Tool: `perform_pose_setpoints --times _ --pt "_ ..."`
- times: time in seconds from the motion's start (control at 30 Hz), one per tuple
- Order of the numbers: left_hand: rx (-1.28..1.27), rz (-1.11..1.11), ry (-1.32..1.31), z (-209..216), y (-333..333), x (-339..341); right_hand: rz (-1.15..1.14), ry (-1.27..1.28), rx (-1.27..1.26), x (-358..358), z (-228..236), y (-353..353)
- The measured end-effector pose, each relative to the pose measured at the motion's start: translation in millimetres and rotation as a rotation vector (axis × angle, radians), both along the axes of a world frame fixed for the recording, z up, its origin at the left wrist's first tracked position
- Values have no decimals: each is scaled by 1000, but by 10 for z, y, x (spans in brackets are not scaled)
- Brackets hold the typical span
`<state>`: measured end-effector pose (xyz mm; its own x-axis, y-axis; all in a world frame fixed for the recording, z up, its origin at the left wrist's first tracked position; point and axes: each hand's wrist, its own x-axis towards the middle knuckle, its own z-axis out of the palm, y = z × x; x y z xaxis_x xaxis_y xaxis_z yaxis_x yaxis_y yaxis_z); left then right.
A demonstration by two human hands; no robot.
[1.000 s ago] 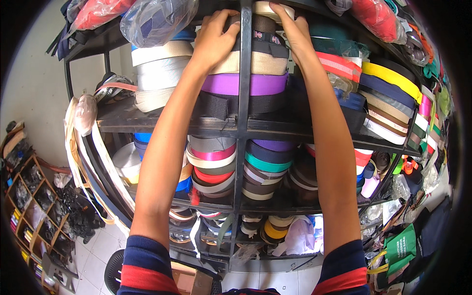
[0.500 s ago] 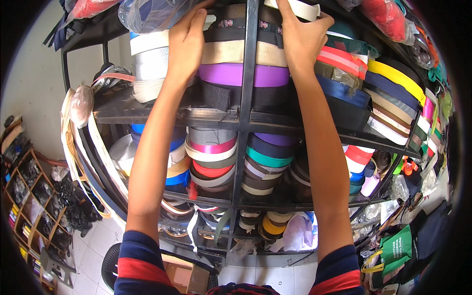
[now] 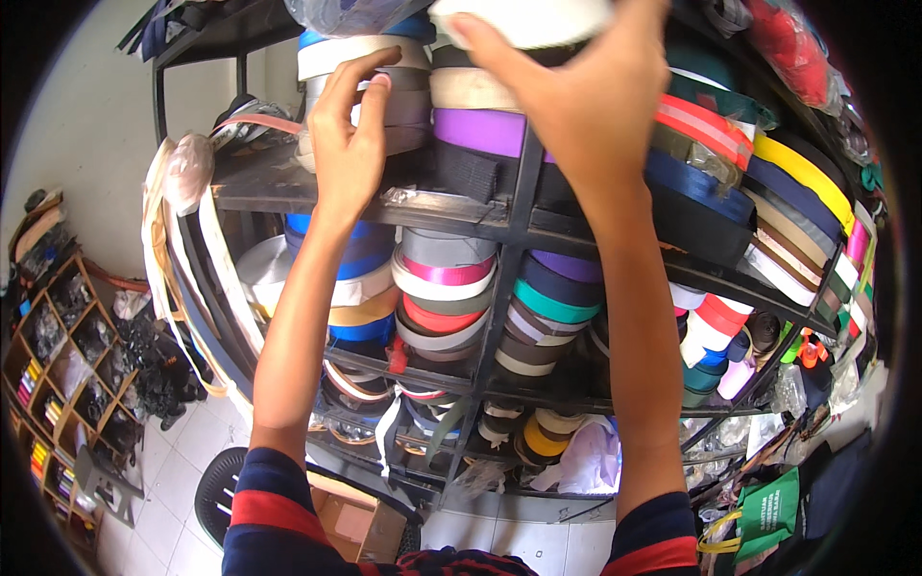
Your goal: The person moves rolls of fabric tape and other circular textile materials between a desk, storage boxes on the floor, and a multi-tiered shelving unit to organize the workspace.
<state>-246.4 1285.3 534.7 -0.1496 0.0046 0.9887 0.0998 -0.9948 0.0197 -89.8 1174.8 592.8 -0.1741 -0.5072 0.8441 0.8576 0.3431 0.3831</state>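
At the top of the view, my right hand [image 3: 605, 96] grips a roll of white webbing [image 3: 523, 21], thumb along its near side; the other fingers are cut off by the top edge and blurred. The roll is over a stack with a beige roll [image 3: 471, 89] and a purple roll [image 3: 477, 132]. My left hand [image 3: 348, 130] is raised in front of the stack of white and grey rolls [image 3: 408, 108] to the left. Its thumb and fingers are curved apart, with nothing seen between them.
A black metal rack [image 3: 442, 216] holds many webbing rolls on several levels. Loose straps [image 3: 173, 278] hang at its left end. Below are a black chair [image 3: 219, 494] and a cardboard box [image 3: 355, 523]. A wooden cubby shelf [image 3: 58, 370] stands far left; a green bag [image 3: 768, 514] lies lower right.
My right hand has brought the white roll nearer and to the left, off its place behind the rack post. My left hand has come down from the top of the stack. The view has shifted slightly.
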Motion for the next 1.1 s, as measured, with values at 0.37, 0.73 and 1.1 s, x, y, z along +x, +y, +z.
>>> perform_pose_setpoints --times 0.37,0.73,1.1 --pt "162 544 -56 159 181 36 -440 -10 -283 -376 205 529" --pt "231 616 -63 133 92 117 -397 -67 -307 -293 -4 478" --pt "240 802 296 -479 -523 -957 86 47 -588 -1010 -829 383"
